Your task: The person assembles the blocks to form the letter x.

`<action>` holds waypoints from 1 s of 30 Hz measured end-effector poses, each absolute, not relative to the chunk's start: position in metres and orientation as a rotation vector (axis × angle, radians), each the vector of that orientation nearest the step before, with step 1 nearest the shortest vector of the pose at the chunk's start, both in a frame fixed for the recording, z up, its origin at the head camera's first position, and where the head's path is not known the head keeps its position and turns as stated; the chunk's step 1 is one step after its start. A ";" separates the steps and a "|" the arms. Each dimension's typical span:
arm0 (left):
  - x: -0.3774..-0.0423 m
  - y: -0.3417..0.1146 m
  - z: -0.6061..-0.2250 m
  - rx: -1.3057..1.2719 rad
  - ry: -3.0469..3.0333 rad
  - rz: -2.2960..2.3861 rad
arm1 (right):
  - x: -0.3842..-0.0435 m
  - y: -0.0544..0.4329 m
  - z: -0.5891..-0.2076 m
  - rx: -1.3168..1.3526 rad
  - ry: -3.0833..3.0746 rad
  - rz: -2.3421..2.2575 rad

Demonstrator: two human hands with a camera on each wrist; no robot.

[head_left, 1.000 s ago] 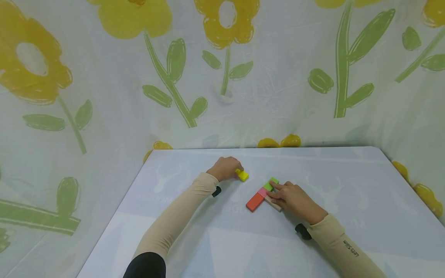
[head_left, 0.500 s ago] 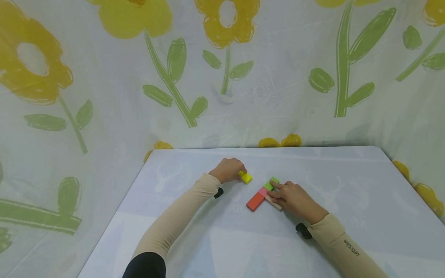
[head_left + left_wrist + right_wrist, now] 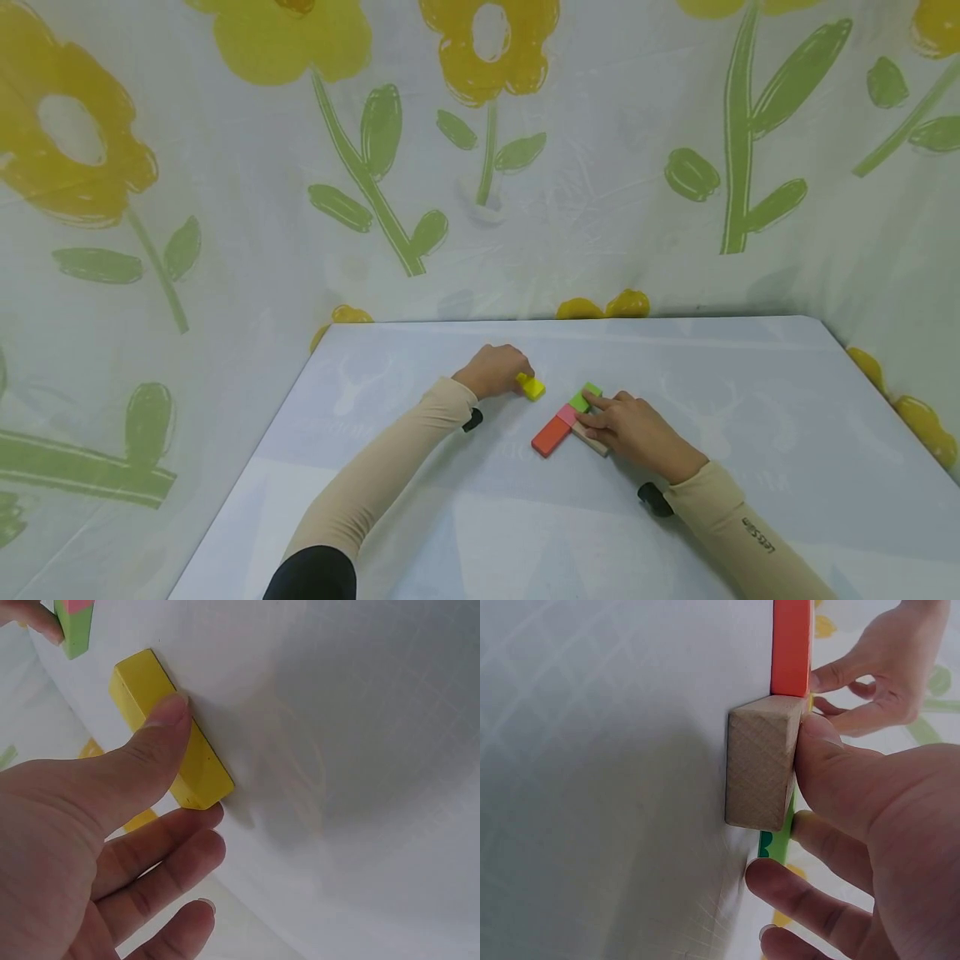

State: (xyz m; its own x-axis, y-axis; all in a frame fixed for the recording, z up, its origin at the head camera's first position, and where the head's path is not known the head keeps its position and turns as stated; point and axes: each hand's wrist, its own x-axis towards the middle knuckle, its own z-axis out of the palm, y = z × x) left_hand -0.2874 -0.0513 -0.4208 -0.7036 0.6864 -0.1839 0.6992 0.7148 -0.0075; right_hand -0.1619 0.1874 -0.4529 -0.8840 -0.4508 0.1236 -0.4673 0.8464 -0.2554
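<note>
In the head view my left hand (image 3: 493, 371) pinches a yellow block (image 3: 533, 387) low over the table, left of the other blocks. The left wrist view shows the thumb lying across that block and a fingertip at its end. My right hand (image 3: 637, 429) rests on a group of blocks, its index finger on a green block (image 3: 580, 404) and its thumb at a pink block (image 3: 566, 413). A red block (image 3: 551, 436) continues the line nearer me. A plain wooden block (image 3: 757, 765) juts out sideways beneath the right thumb in the right wrist view.
The blocks lie on a pale table (image 3: 465, 517) with faint printed patterns. Behind it hangs a white cloth (image 3: 600, 167) with yellow flowers. The far table edge runs along the cloth's foot.
My left hand has moved slightly right and toward me with the yellow block, closer to the green block. The right hand and its group of blocks stay in place.
</note>
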 end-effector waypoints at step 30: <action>-0.277 -0.044 -0.419 1.174 2.725 -0.132 | -0.161 0.189 -0.451 0.762 -2.940 0.474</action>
State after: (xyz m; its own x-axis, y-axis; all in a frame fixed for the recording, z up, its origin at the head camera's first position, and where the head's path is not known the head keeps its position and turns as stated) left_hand -0.2768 -0.0437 -0.4191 -0.6752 0.7123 -0.1917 0.7275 0.6860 -0.0133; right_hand -0.1607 0.1891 -0.4514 -0.8749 -0.4634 0.1410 -0.4842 0.8297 -0.2776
